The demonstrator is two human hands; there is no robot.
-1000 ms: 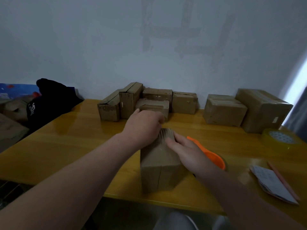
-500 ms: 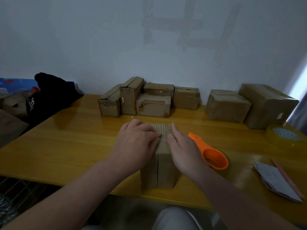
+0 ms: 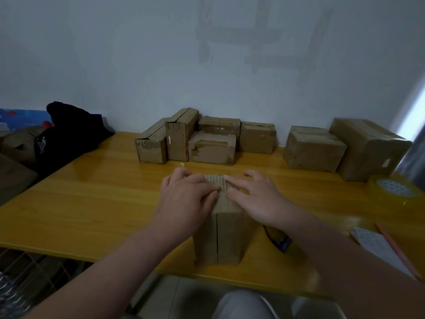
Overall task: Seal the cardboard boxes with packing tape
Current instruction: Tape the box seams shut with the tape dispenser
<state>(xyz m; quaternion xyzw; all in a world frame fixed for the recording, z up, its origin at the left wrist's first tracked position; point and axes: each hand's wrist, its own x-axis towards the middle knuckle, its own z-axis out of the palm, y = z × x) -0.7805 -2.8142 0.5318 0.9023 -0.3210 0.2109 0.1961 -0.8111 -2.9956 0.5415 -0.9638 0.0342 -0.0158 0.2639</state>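
**Box [image 3: 220, 238] upright near the front edge of the worktop [image 3: 103, 192], both hands flat on its top.**

Far left of the box: black bag [image 3: 69, 134], slumped at the worktop's edge. Behind the box, at the wall: five small boxes [image 3: 211, 148], packed close. On the left of the box's top: left hand [image 3: 186, 199], fingers straight and together, pressing down, gripping nothing. The box itself: brown cardboard, with a vertical seam down its near face and a corrugated edge showing between the hands. On the right of the top: right hand [image 3: 259, 199], fingers spread and straight, pressing down, gripping nothing. Just right of the box, under the right wrist: dark object [image 3: 279, 240], mostly hidden, kind unclear. Behind and right of the box: two larger boxes [image 3: 312, 148], side by side. Far right of the box: tape roll [image 3: 395, 189], lying flat. Right of the box, at the front edge: paper sheets [image 3: 379, 247], with a pencil [image 3: 395, 247] on them.
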